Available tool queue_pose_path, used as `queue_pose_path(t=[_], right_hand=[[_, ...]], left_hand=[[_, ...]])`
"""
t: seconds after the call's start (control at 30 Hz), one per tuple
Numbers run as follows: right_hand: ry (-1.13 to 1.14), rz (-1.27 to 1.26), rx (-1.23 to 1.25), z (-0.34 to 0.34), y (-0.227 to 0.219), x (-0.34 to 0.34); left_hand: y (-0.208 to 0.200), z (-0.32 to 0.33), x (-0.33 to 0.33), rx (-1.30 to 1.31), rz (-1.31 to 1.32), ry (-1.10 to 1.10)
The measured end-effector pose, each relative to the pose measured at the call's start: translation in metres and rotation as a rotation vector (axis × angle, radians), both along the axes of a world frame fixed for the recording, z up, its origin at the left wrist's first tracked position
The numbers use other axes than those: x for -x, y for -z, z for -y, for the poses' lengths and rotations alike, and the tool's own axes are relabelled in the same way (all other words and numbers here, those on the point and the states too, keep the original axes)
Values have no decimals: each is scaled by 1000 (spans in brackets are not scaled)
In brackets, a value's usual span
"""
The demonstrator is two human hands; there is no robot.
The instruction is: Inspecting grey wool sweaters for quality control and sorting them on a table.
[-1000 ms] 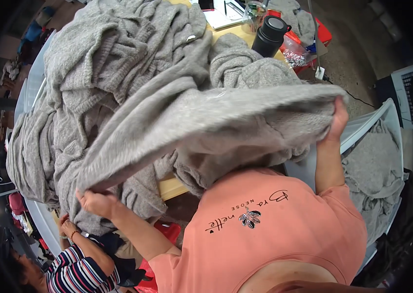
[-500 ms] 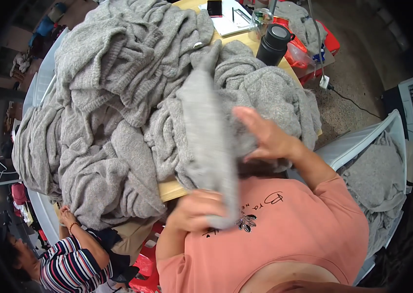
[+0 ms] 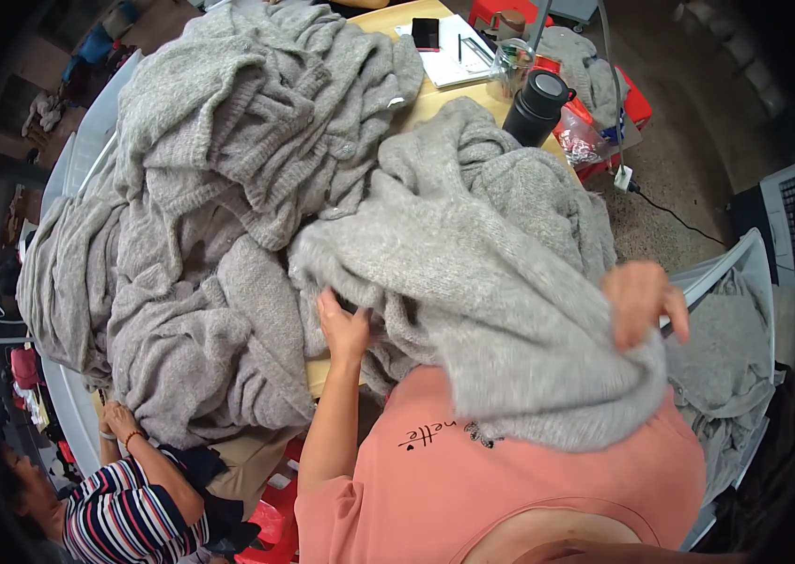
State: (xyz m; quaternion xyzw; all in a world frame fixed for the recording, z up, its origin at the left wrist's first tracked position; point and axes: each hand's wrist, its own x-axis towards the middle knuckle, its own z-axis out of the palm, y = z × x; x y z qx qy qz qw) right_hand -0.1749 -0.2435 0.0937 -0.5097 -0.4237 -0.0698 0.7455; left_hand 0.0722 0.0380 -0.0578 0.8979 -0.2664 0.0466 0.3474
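Observation:
A grey knit sweater [image 3: 510, 301] lies spread over the near edge of the pile and drapes down across my pink shirt. At its right edge is my right hand [image 3: 640, 303], blurred by motion, with its fingers closed on the cloth. My left hand [image 3: 346, 324] is under the sweater's left fold, thumb and fingers apart, holding nothing that I can see. A large heap of grey knitwear [image 3: 228, 122] rises at the far left. More grey knitwear [image 3: 538, 188] is bunched behind the sweater.
On the wooden table [image 3: 412, 17] are a notepad [image 3: 449, 61], a glass jar [image 3: 510, 68] and a black flask [image 3: 537, 108]. A pale plastic bin [image 3: 755, 282] at right holds grey knitwear. A co-worker in a striped top [image 3: 134, 498] is at the lower left.
The sweater, a narrow blurred strip before, is now spread out wide to the right. My left hand has let go of its lower end and moved up; my right hand has moved right and down.

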Motion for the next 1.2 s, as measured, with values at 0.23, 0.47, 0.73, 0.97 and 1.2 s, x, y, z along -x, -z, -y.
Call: queue_pose_path(t=[0.23, 0.47, 0.73, 0.97, 1.2], right_hand=[[1426, -740, 1640, -47, 15, -13], [1247, -390, 1341, -56, 70, -77], [1481, -467, 6, 9, 32, -85], [1438, -451, -447, 66, 27, 16], [1036, -1285, 307, 50, 89, 53]], left_hand=[[43, 10, 19, 387, -735, 337], [19, -1, 53, 391, -870, 312], [-204, -46, -100, 1106, -331, -307], [-256, -152, -61, 883, 58, -502], [-74, -185, -71, 560, -294, -585]])
